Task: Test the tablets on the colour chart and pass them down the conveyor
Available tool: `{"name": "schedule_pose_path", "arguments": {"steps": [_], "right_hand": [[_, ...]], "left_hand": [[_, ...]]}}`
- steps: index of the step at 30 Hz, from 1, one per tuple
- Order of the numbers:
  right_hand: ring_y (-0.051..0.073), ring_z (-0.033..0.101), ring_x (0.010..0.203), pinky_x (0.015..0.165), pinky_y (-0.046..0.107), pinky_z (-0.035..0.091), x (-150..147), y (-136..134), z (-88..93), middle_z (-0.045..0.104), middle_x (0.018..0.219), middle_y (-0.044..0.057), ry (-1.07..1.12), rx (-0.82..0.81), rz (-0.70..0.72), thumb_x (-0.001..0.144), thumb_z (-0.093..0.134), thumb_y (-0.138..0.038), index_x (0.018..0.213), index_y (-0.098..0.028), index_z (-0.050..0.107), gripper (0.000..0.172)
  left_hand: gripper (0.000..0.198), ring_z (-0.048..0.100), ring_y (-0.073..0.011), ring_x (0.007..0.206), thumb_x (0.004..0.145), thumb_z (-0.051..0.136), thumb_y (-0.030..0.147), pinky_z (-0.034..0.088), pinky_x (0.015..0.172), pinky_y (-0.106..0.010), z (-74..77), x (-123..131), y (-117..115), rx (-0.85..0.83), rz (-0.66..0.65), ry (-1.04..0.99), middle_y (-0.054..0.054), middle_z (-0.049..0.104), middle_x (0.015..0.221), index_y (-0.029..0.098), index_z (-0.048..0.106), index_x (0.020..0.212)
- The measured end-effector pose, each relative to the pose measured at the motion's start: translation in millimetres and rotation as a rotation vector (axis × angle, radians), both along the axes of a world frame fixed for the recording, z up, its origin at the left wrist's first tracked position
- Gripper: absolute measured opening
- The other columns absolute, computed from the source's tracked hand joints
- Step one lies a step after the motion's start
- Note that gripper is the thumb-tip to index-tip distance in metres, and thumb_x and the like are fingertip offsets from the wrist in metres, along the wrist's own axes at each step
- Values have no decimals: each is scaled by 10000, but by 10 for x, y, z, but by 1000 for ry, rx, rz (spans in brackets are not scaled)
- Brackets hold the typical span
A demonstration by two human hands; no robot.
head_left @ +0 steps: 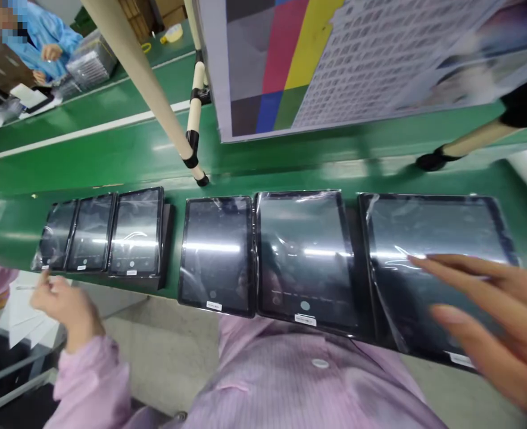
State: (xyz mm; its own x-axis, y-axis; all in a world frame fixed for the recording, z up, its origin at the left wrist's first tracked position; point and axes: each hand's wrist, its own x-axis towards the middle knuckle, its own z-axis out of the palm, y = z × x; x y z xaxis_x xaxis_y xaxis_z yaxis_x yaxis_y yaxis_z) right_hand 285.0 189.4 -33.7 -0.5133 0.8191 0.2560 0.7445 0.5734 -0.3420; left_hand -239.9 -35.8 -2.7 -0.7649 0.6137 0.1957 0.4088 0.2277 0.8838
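Note:
Three tablets in clear film lie side by side at the left: the leftmost tablet [56,235], a second tablet [90,232] and a third tablet [136,229]. Another three lie in front of my body: a tablet [216,268], a middle tablet [305,268] and the rightmost tablet [428,232]. My left hand [69,304] holds nothing; its index finger reaches to the lower edge of the leftmost tablet. Over the rightmost tablet, my right hand [504,310] has its fingers stretched out, the fingertips at its screen. Contact is unclear. White labels sit on the tablets' lower edges.
A printed test chart [285,65] hangs above the green bench [240,170]. Cream pipe posts [142,77] stand behind the tablets. Across the bench, a person in a blue sleeve [60,30] is beside bagged stacked items [91,62]. White papers [31,310] lie lower left.

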Motion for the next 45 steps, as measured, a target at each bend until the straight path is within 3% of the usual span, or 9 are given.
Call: {"name": "schedule_pose_path", "arguments": {"steps": [2,4,8,11,19,25,30,37,45], "right_hand": [[323,594,1067,877,561,436,-271,-38,5,606,1233,155,34,9,216,997,331,-570,1454,-390,490,517],[355,558,1092,840,565,424,-534,-106,50,587,1286,166,-31,32,307,1006,374,-495,1349,-318,615,455],[387,490,1165,818,534,406,-853,-196,140,549,1375,157,-136,123,319,1023,374,-454,1214,-238,716,447],[389,452,1227,867,549,379,-929,-200,160,530,1416,129,-136,116,287,1037,359,-440,1232,-256,706,438],[338,423,1309,960,523,319,-1062,-177,81,534,1459,76,-117,67,169,1051,358,-466,1219,-230,712,457],[339,456,1273,969,527,347,-353,-191,143,573,1395,94,1,189,-109,1037,422,-304,1140,-252,762,359],[347,477,1257,996,541,400,135,-137,-31,574,1380,95,-25,221,-299,1018,442,-234,1051,-229,794,353],[325,490,1310,1037,489,460,169,-73,-180,527,1424,137,85,270,-177,999,477,-247,1138,-197,759,319],[390,479,1272,960,563,431,-224,-106,-114,575,1314,180,156,228,91,997,462,-229,1062,-173,776,326]], "left_hand": [[274,536,-253,1079,939,533,353,358,1095,-463,-65,519,101,-73,40,175,-61,580,953,215,754,1025],[240,497,-301,1129,798,730,303,266,1123,-518,-123,994,280,-198,-67,292,-88,587,1030,255,792,1025],[388,458,-331,1092,943,521,323,371,931,-539,-188,1528,638,-556,-394,780,-157,508,1132,298,688,1292],[413,453,-321,1034,970,486,358,390,857,-487,-230,1592,721,-613,-399,901,-166,492,1097,240,666,1322],[324,466,-254,917,942,550,256,322,845,-435,-209,1656,578,-340,-422,1012,-98,463,947,122,715,1186],[311,470,-204,748,922,576,297,304,774,-403,-216,1627,552,-329,-442,892,-33,475,808,197,708,1185],[301,363,-136,598,899,616,293,265,688,-355,-212,1626,710,-282,-498,863,14,428,740,215,708,1175],[264,482,-247,941,938,554,200,320,840,-419,-70,2029,846,-350,-480,1044,-114,477,1006,144,760,1093],[332,454,-295,1035,941,542,187,357,898,-469,-200,2132,916,-554,-411,990,-157,482,1098,212,736,1209]]}}
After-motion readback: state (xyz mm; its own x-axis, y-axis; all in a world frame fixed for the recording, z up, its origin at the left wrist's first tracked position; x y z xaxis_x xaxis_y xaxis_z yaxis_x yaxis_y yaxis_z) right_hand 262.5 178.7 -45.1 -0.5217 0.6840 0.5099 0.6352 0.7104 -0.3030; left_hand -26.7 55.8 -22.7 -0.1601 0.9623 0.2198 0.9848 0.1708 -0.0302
